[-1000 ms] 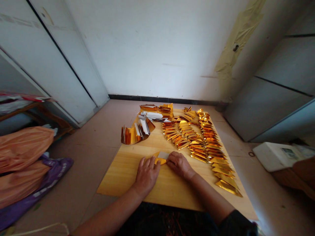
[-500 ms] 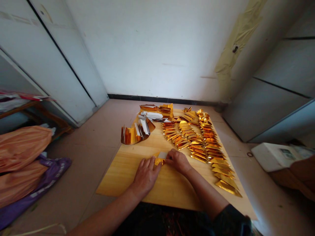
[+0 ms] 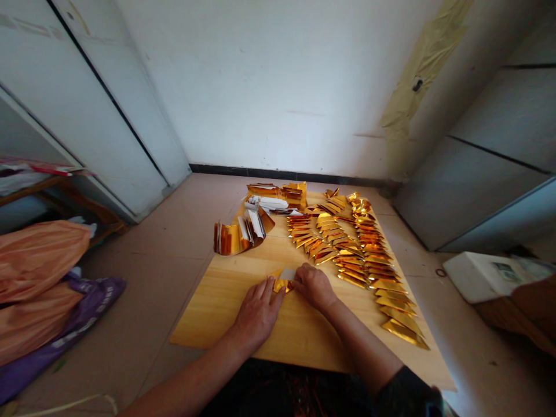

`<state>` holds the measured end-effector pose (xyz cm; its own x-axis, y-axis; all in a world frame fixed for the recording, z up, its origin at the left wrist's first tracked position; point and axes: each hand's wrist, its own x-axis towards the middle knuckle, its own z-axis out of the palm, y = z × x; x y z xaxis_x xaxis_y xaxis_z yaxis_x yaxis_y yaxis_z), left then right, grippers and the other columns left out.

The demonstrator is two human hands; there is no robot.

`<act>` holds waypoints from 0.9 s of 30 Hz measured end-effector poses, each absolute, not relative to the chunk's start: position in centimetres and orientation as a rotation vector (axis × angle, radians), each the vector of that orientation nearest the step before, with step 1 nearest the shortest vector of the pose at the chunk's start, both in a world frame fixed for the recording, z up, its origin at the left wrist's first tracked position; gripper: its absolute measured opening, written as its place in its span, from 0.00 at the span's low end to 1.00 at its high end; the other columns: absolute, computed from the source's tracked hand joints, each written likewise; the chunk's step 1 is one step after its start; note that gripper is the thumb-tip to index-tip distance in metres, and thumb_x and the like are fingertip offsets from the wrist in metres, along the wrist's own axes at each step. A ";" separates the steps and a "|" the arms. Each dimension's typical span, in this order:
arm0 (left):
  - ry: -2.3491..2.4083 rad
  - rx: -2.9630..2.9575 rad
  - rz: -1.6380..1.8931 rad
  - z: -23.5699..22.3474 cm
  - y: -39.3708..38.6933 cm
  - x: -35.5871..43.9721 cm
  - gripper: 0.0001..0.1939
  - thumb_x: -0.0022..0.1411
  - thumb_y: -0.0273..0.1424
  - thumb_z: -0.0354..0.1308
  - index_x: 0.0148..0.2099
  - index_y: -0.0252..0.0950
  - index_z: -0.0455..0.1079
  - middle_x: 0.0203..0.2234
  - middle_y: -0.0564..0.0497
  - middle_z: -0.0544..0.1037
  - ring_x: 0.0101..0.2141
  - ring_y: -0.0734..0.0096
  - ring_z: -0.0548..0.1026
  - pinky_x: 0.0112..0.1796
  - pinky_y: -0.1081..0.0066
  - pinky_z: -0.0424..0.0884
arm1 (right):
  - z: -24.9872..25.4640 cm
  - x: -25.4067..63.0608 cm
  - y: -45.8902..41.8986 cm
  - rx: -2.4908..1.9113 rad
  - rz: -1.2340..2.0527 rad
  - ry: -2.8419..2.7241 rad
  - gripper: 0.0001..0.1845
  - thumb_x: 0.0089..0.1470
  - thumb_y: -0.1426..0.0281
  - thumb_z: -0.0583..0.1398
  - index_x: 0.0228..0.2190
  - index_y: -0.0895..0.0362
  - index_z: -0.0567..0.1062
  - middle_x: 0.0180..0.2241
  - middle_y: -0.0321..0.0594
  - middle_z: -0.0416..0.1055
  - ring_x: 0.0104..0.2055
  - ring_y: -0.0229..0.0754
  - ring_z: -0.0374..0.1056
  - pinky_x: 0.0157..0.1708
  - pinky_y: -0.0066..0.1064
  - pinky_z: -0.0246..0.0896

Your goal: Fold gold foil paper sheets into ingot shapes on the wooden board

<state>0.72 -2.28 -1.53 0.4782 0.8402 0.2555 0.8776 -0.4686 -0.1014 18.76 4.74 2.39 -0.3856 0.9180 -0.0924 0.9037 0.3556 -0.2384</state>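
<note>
A small sheet of gold foil paper [image 3: 283,285], partly folded and with a pale grey-white face showing, lies on the wooden board [image 3: 217,307] between my hands. My left hand [image 3: 257,308] presses on its left end, thumb and fingers closed on the edge. At the right end my right hand [image 3: 316,286] pinches the paper with curled fingers. Rows of folded gold paper pieces [image 3: 347,246] stand overlapped on the right of the board. Unfolded stacks of gold and white paper [image 3: 243,231] sit at its back left.
Behind the board rises a white wall [image 3: 269,87]. Orange and purple bags [image 3: 39,260] lie on the floor at the left, by a cabinet [image 3: 130,168]. A white box [image 3: 473,277] stands at the right, beside a grey cabinet [image 3: 478,179].
Hardly anything differs. Both hands stay on the foil paper with almost the same grip, and the view has shifted very slightly.
</note>
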 end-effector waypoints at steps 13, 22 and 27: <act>-1.541 -2.538 -0.193 -0.6 -2.5 0.9 0.20 0.64 0.26 0.48 0.58 0.40 0.61 0.55 0.36 0.66 0.54 0.54 0.65 0.48 0.58 0.64 | 2.9 18.3 4.8 -1.814 0.421 -2.543 0.06 0.54 0.67 0.59 0.31 0.56 0.74 0.35 0.40 0.71 0.35 0.39 0.68 0.31 0.26 0.54; -1.513 -2.552 -0.209 -0.5 -2.7 0.8 0.21 0.64 0.28 0.50 0.58 0.47 0.61 0.55 0.39 0.66 0.54 0.54 0.65 0.49 0.56 0.63 | 2.7 18.3 4.6 -1.810 0.398 -2.516 0.06 0.55 0.66 0.58 0.30 0.56 0.73 0.34 0.40 0.70 0.34 0.39 0.68 0.30 0.26 0.53; -1.569 -2.528 -0.219 -0.7 -2.8 1.1 0.20 0.63 0.29 0.51 0.57 0.47 0.63 0.55 0.40 0.66 0.54 0.54 0.65 0.49 0.57 0.63 | 2.6 18.3 4.4 -1.819 0.436 -2.440 0.05 0.54 0.68 0.59 0.30 0.56 0.72 0.34 0.39 0.69 0.33 0.37 0.66 0.30 0.25 0.53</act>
